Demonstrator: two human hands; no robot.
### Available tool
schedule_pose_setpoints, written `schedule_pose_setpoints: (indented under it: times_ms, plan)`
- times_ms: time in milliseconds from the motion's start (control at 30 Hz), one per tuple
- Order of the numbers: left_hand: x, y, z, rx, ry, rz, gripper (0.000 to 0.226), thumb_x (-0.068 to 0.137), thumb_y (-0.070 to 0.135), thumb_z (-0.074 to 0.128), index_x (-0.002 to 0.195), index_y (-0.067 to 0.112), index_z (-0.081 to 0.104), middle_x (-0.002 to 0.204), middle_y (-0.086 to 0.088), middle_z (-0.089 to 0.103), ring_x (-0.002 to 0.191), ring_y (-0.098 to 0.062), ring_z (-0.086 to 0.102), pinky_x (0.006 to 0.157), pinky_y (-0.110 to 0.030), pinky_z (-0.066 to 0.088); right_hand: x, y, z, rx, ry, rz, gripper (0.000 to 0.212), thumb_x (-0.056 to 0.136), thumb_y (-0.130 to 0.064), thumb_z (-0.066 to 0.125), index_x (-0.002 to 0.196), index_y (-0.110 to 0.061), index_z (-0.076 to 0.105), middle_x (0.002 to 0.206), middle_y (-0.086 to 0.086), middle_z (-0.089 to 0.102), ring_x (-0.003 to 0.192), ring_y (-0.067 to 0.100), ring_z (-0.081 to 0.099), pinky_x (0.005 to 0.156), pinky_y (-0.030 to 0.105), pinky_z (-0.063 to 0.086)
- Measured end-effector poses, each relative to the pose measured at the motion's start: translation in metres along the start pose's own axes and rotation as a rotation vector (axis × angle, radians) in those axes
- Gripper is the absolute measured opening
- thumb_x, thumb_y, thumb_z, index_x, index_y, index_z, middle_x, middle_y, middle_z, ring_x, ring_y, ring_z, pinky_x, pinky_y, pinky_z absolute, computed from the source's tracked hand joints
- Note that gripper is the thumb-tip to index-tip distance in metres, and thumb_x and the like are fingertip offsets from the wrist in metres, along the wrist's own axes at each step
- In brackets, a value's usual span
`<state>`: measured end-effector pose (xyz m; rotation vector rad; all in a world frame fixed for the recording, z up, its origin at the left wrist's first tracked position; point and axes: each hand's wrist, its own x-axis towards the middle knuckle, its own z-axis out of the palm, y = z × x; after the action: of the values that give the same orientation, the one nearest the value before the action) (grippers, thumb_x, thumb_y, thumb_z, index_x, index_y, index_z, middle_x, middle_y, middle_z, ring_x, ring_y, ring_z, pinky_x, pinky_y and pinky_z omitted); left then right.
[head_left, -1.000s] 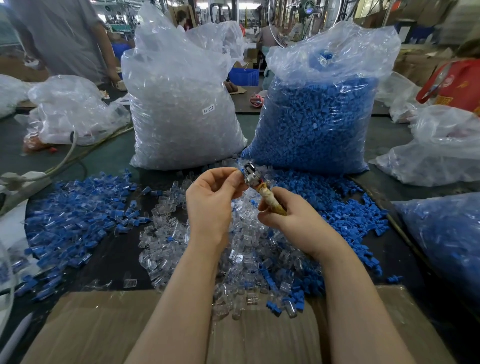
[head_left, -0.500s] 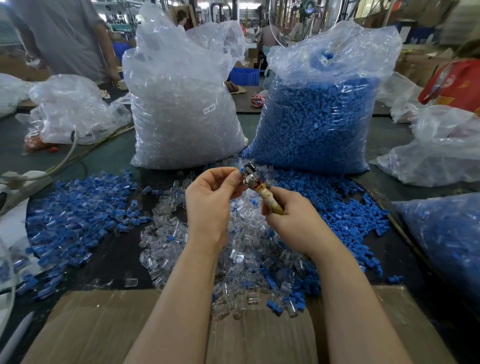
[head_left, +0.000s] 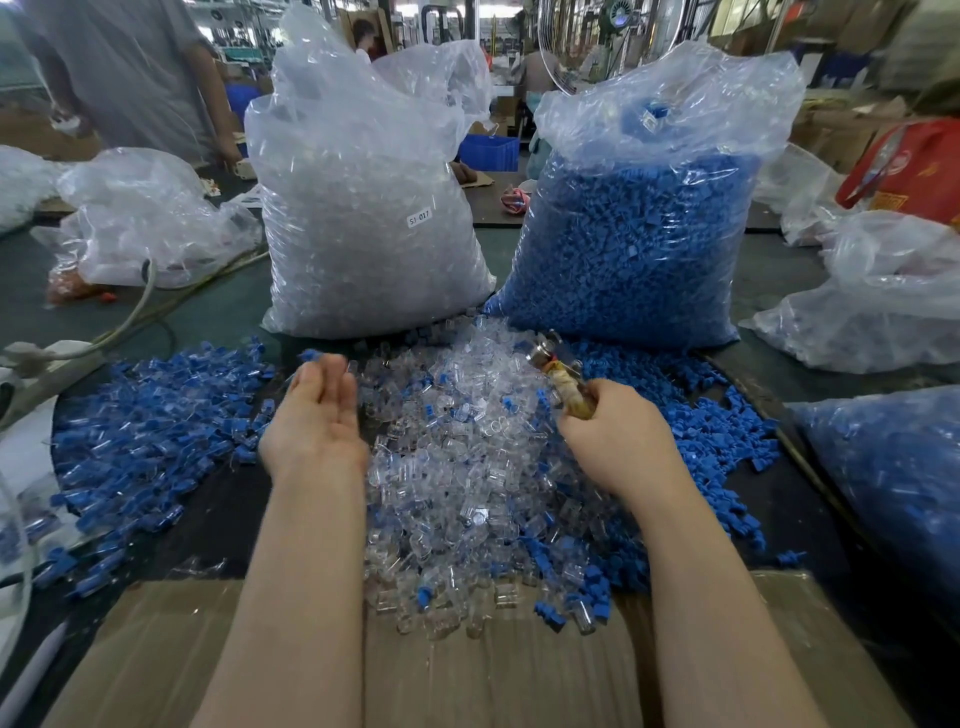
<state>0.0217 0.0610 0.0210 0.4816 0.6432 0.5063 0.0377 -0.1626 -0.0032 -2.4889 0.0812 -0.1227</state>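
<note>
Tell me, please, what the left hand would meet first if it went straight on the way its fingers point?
Probably the base of the bag of clear plastic parts: the left hand is open, its fingers pointing toward it. Depth is unclear; the loose blue parts beneath may come first.

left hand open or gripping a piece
Open. The left hand shows straight fingers and a bare palm, gripping nothing; fingertips are blurred.

right hand (head_left: 621, 441) grips tool (head_left: 563, 382); left hand (head_left: 317, 410) flat, blurred, above clear caps (head_left: 452, 447).
</note>
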Motion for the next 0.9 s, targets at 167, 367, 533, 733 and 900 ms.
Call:
schedule_pose_setpoints:
  times_ms: [167,367,533,733,900]
  plan:
    - [0.011,0.020,-0.013,-0.330,0.191,-0.113,0.012,0.098,0.005,0.054,0.089,0.002,0.061,0.082,-0.007,0.072,0.060,-0.010,0.070,0.049,-0.022,0.054,-0.004,0.003,-0.001,-0.167,0.027,0.187,0.018,0.086,-0.030,0.058,0.078,-0.019,0.047,0.077,0.002,0.053,0.063,0.020,0.047,0.050,0.030,0.030]
    - [0.016,0.021,-0.019,-0.465,0.224,-0.112,0.020,0.104,0.012,0.044,0.105,0.002,0.061,0.089,-0.007,0.072,0.056,-0.010,0.069,0.052,-0.024,0.056,-0.006,0.001,-0.002,-0.222,0.014,0.274,0.023,0.085,-0.022,0.060,0.072,-0.017,0.041,0.071,0.003,0.048,0.059,0.019,0.043,0.047,0.026,0.028]
    - [0.015,0.014,-0.014,-0.074,0.068,-0.049,0.011,0.100,0.010,0.052,0.102,0.009,0.063,0.088,0.000,0.070,0.069,-0.004,0.068,0.065,-0.017,0.055,-0.007,0.000,0.000,-0.232,0.022,0.289,0.021,0.083,-0.019,0.061,0.071,-0.016,0.044,0.069,0.004,0.050,0.058,0.020,0.046,0.047,0.026,0.029]
    - [0.003,-0.007,-0.007,1.109,-0.284,0.310,0.013,0.092,0.017,0.066,0.104,0.022,0.068,0.096,0.007,0.068,0.081,-0.005,0.061,0.066,-0.019,0.045,-0.006,0.002,-0.001,-0.219,-0.017,0.296,0.019,0.082,-0.021,0.061,0.073,-0.015,0.045,0.071,0.005,0.051,0.060,0.021,0.045,0.051,0.029,0.032]
    - [0.007,-0.026,-0.012,2.170,-0.290,0.570,0.034,0.093,0.020,0.054,0.125,0.024,0.061,0.128,-0.007,0.058,0.116,-0.029,0.054,0.103,-0.045,0.040,-0.007,0.002,-0.001,-0.211,-0.012,0.280,0.020,0.083,-0.021,0.060,0.074,-0.018,0.043,0.072,0.003,0.048,0.060,0.019,0.042,0.051,0.028,0.031]
